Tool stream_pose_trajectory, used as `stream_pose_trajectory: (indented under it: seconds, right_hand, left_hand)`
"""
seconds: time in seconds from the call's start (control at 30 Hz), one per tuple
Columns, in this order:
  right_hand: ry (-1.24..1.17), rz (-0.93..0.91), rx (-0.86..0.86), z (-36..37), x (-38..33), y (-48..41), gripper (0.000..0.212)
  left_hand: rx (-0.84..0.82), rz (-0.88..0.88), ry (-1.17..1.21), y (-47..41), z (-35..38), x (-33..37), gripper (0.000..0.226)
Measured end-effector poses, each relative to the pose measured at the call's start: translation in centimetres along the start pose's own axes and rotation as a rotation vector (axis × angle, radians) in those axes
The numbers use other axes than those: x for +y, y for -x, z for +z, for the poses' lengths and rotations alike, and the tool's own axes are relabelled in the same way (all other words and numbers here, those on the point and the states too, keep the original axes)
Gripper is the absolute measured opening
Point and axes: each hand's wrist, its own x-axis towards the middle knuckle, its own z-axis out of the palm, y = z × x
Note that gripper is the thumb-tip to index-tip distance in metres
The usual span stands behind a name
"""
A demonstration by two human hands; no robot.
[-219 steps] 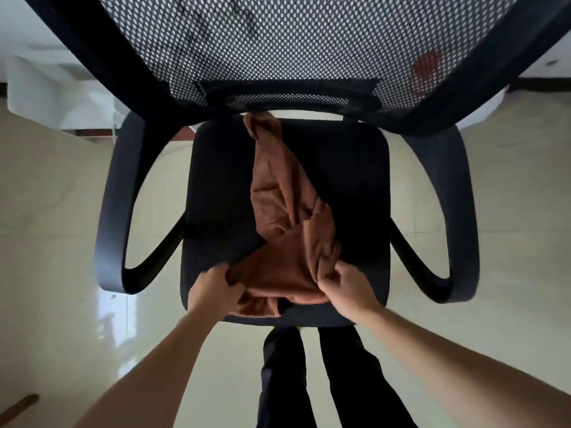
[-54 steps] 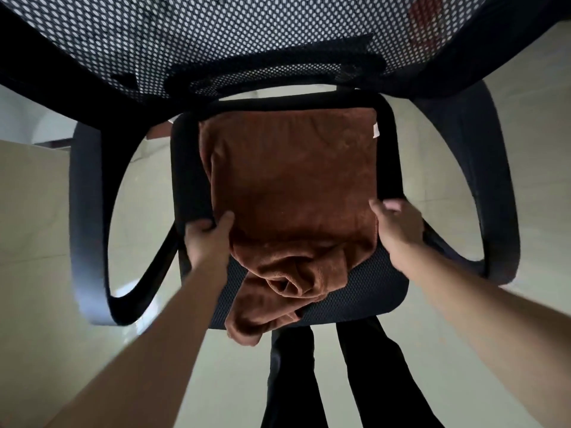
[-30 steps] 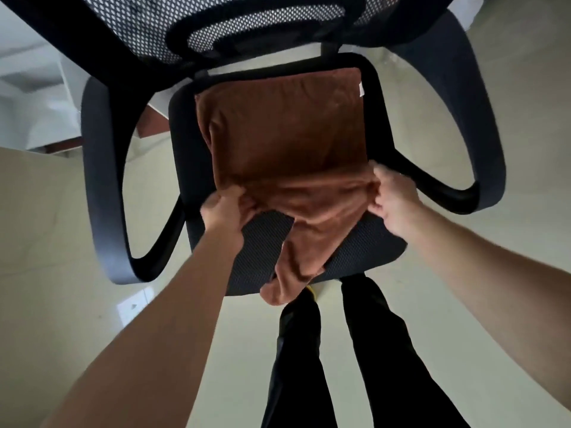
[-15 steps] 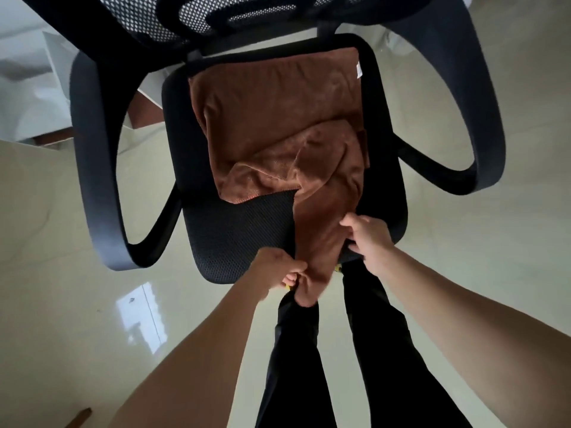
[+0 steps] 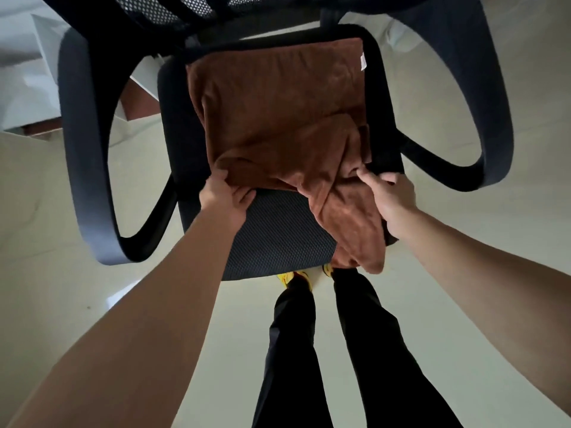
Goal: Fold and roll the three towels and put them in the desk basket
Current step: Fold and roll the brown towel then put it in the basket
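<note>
1. Trousers (image 5: 292,350), dark, two legs, standing on a pale glossy floor (image 5: 61,304). Yellow shoes (image 5: 285,277) show just below the seat's front edge.
2. Left grip (image 5: 227,194), bare forearm reaching in from lower left. Closed on the towel's near left fold: thumb on top of the cloth, fingers under the edge, against the seat mesh.
3. Right grip (image 5: 391,197), bare forearm from lower right. Closed on a bunched fold at the towel's near right side, thumb laid over the cloth, fingers curled beside it.
4. Towel (image 5: 278,103), brown. Lies on the chair seat (image 5: 272,236). Far part spread flat to the seat's back; near part creased and gathered between the two grips. One loose tail runs down past the right grip and hangs over the seat's front right corner. Small white label (image 5: 363,61) at the far right corner.
5. Seat: black mesh, front left part bare.
6. Armrests, dark loops, left (image 5: 80,149) and right (image 5: 494,118).
7. Backrest (image 5: 173,13), black mesh, at top edge.
8. White furniture (image 5: 24,72), far left, blurred.
</note>
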Motion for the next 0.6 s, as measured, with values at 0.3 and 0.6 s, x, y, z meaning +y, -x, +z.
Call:
stream_pose_trajectory:
  seconds: [0.3,0.6]
  right_hand:
    - [-0.139,0.105,-0.012,0.3,-2.2,-0.8,0.014]
    - [0.036,0.132,-0.402,-0.7,3.5,1.8,0.020]
  left_hand:
    - [0.465,0.481,-0.653,-0.6,-4.3,2.0,0.031]
    - [0.081,0.000,-0.471,2.7,-4.9,-7.8,0.017]
